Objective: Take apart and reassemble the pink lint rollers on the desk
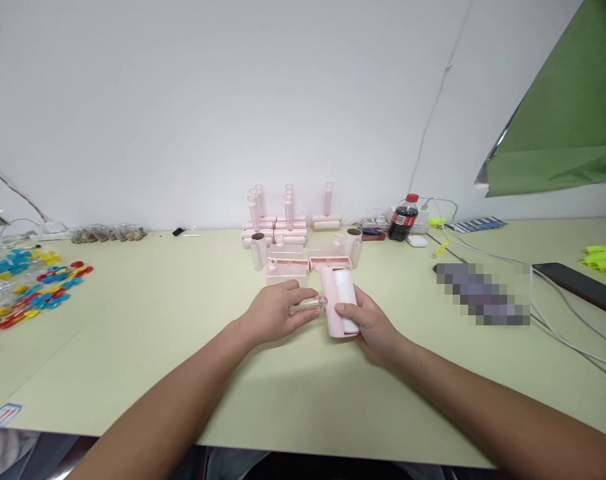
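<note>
Above the middle of the table I hold a lint roller (335, 293) with a pink cover and a white sticky roll (346, 293). My left hand (280, 310) is closed round its clear, pale handle (307, 305), which points left. My right hand (373, 323) grips the head from the right, thumb across the white roll. The right fingers behind the head are partly hidden. Just beyond stand several assembled pink lint rollers (290, 223), handles upright. Nearer lie pink roller parts (287, 268), with a cardboard-cored roll (353, 243) on the right and another (258, 250) on the left.
A cola bottle (403, 219) stands at the back right near white cables (483, 250). Further right lies a black phone-like object (577, 283). Colourful plastic pieces (47, 287) cover the table's left side. The wall (207, 120) rises behind the table (147, 360).
</note>
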Action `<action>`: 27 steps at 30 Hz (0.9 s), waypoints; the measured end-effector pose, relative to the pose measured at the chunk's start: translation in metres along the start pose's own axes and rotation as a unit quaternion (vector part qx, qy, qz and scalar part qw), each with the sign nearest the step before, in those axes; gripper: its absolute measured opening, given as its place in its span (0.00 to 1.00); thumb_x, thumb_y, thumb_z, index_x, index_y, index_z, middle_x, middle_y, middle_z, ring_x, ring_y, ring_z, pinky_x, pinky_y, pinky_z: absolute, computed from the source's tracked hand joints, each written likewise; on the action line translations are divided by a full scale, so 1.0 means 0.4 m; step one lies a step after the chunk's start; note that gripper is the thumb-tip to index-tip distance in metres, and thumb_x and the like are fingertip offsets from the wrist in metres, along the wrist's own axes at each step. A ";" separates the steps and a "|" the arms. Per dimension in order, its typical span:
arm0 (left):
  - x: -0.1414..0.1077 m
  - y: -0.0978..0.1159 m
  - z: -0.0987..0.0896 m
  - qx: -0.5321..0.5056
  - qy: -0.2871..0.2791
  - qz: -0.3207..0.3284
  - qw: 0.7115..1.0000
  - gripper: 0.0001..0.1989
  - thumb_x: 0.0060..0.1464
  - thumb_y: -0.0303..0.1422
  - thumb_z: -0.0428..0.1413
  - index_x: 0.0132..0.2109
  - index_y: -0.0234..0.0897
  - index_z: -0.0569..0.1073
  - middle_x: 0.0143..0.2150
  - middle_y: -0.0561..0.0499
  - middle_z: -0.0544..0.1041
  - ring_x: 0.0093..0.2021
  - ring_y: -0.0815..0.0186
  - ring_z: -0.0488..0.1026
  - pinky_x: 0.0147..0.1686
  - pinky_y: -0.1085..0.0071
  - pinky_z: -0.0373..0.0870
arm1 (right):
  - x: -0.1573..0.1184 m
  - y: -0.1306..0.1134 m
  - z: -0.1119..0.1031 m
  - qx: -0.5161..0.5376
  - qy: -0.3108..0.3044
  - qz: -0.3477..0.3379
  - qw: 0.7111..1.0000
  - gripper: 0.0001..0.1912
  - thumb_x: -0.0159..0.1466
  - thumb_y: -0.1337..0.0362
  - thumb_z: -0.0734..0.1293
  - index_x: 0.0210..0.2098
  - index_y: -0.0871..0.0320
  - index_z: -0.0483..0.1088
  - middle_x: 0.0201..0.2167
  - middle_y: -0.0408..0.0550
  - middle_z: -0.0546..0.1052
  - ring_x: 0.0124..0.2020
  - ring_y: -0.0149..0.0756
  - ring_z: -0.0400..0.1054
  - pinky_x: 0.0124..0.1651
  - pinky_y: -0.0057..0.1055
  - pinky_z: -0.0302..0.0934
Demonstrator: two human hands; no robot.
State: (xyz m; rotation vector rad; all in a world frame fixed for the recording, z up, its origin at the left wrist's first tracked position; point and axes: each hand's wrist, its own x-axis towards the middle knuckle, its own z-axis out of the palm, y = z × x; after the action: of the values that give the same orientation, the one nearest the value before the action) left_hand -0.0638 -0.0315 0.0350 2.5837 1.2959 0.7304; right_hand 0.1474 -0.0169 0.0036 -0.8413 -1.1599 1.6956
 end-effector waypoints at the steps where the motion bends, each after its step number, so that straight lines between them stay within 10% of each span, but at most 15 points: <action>1: 0.000 -0.001 -0.001 0.007 -0.006 -0.003 1.000 0.18 0.60 0.44 0.50 0.52 0.42 0.73 0.34 0.50 0.71 0.32 0.67 0.69 0.31 0.72 0.62 | 0.000 0.001 0.000 -0.014 0.004 0.004 1.000 0.25 0.51 0.60 0.73 0.47 0.55 0.66 0.36 0.43 0.73 0.34 0.34 0.64 0.33 0.27 0.57; 27: -0.002 0.018 0.025 -0.018 -0.008 -0.014 1.000 0.14 0.58 0.41 0.52 0.46 0.40 0.75 0.32 0.51 0.73 0.31 0.65 0.70 0.30 0.71 0.61 | -0.027 -0.004 0.020 -0.104 0.049 0.037 0.993 0.22 0.55 0.52 0.68 0.47 0.54 0.66 0.33 0.45 0.74 0.33 0.40 0.67 0.35 0.34 0.61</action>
State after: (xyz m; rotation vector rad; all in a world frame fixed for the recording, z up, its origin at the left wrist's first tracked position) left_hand -0.0543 -0.0359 0.0287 2.5342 1.2994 0.7206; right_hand 0.1447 -0.0294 0.0083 -1.0963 -1.2666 1.5910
